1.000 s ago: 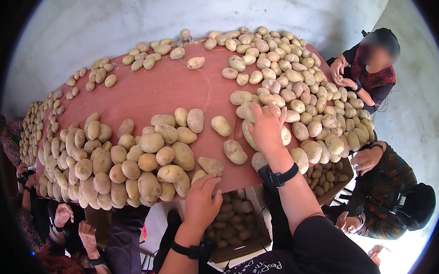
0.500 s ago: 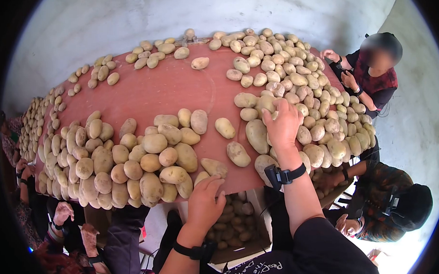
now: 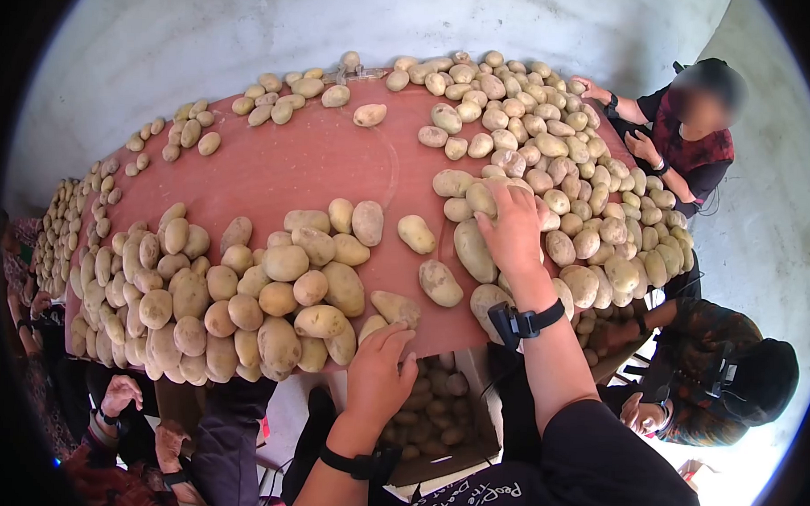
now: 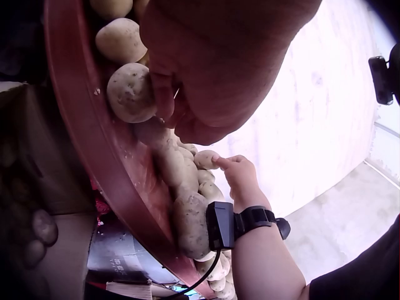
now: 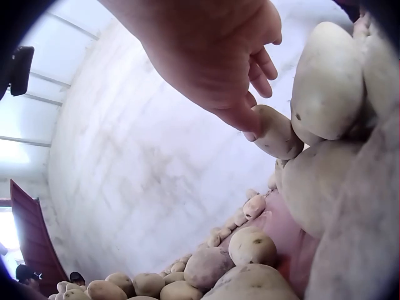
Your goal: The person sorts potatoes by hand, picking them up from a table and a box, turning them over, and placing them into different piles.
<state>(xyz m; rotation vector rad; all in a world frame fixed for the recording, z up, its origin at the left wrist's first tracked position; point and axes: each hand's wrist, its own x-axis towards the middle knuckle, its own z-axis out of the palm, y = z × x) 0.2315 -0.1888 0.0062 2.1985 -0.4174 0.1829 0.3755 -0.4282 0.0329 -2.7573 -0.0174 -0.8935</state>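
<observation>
My right hand (image 3: 515, 228) is over the near left edge of the right-hand potato pile. Its thumb and fingers grip a small pale potato (image 5: 277, 132), seen under the thumb in the right wrist view. A large potato (image 3: 475, 251) lies just below that hand. Loosely bent, my left hand (image 3: 378, 372) rests at the table's near edge, its fingertips against an elongated potato (image 3: 396, 308). In the left wrist view a round potato (image 4: 131, 94) is right beside the left fingers, which hold nothing visible.
Potatoes cover much of the red table (image 3: 283, 168), with a heap (image 3: 270, 293) at near left. A cardboard box (image 3: 442, 468) of potatoes stands below the near edge. One person (image 3: 695, 129) is at the far right; another (image 3: 722, 380) reaches into a box at right.
My right hand shifted right along the pile, then slightly back left, now gripping a potato. My left hand stays at the edge. The far-right person's hand has reached onto the pile.
</observation>
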